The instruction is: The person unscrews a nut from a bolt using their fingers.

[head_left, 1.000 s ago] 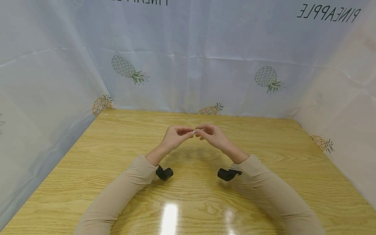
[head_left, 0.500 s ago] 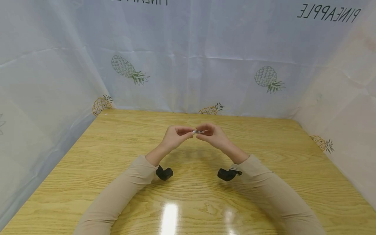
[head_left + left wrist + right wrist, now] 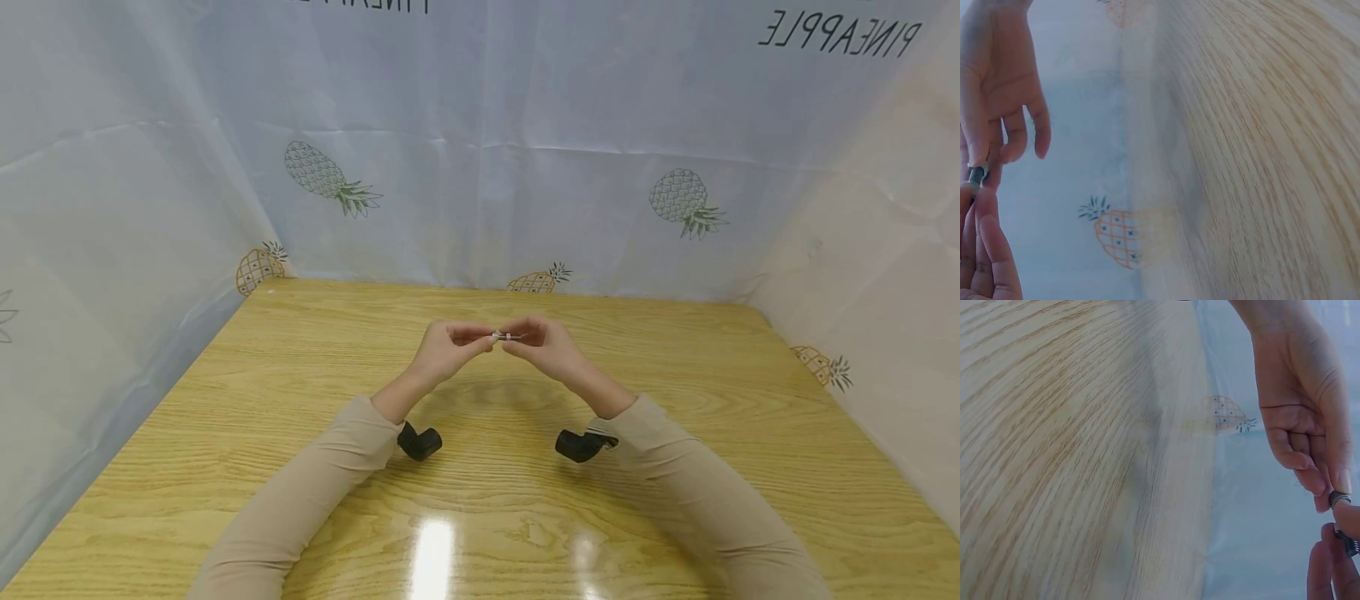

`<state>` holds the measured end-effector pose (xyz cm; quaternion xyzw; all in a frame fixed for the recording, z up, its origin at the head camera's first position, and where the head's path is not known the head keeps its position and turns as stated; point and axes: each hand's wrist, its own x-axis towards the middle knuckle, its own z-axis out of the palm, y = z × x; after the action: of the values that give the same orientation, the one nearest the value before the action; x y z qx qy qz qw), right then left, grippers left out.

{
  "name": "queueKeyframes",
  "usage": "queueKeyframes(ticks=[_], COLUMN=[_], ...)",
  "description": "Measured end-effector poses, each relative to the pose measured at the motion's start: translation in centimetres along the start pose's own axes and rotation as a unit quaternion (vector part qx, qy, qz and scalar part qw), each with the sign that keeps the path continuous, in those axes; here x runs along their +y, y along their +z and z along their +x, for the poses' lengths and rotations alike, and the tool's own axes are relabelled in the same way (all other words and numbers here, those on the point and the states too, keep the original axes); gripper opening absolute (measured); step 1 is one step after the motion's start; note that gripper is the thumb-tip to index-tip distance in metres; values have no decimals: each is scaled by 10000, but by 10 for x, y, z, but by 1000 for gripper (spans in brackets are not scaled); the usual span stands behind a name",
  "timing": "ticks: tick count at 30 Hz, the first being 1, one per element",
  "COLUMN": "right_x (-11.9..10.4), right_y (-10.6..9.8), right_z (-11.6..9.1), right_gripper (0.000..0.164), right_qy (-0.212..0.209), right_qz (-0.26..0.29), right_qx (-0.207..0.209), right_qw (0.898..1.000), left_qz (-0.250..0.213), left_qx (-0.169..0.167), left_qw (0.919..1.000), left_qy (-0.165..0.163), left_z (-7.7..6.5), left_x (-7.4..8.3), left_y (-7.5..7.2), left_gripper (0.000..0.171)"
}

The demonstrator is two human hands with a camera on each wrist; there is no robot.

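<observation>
A small metal bolt (image 3: pixel 517 337) lies level between the two hands, held above the table. My left hand (image 3: pixel 444 350) pinches its left end between thumb and fingertips; that end shows as a round metal piece (image 3: pixel 1339 499) at the left thumb in the right wrist view. My right hand (image 3: pixel 551 346) has its thumb below and forefinger above a small nut (image 3: pixel 507 337) on the shaft. The threaded end (image 3: pixel 1351 545) sticks out past the right thumb (image 3: pixel 1347 519). In the left wrist view the thread (image 3: pixel 977 175) shows between both hands' fingertips.
A wood-grain table (image 3: pixel 480 483) lies under both forearms. White curtains (image 3: pixel 480 200) with pineapple prints stand behind it and at both sides. Black wrist-worn pieces (image 3: pixel 420 443) jut inward from the sleeves.
The right thumb and forefinger, close together over the bolt a second ago, have spread a little, so the shaft and nut show between them. The left hand has kept its place.
</observation>
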<state>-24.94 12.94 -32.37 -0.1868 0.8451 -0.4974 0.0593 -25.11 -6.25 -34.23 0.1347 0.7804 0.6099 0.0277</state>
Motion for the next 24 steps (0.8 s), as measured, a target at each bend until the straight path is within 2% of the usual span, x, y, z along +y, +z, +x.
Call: queueKeyframes(ticks=[4,12,19,24], right_x=[0,0,0,-2], right_y=[0,-1,0,-1], right_z=[0,2,1,0], right_gripper=[33,35,30,35], right_qy=[-129,116,19,87], right_qz=[109,17,-174,-101], right_qx=[-20,-345,-68,-51], right_qw=[9999,9993,9998,9999], left_qz=[-41,59,2,-46], left_qx=[-19,-35,-27,-54], left_qw=[10000,10000,10000,10000], left_qy=[-1,-20,-57,-51], left_z=[1,0,0,0], left_x=[0,-1,0,0], left_y=[0,-1,-1,-1], left_gripper=[27,27,27,27])
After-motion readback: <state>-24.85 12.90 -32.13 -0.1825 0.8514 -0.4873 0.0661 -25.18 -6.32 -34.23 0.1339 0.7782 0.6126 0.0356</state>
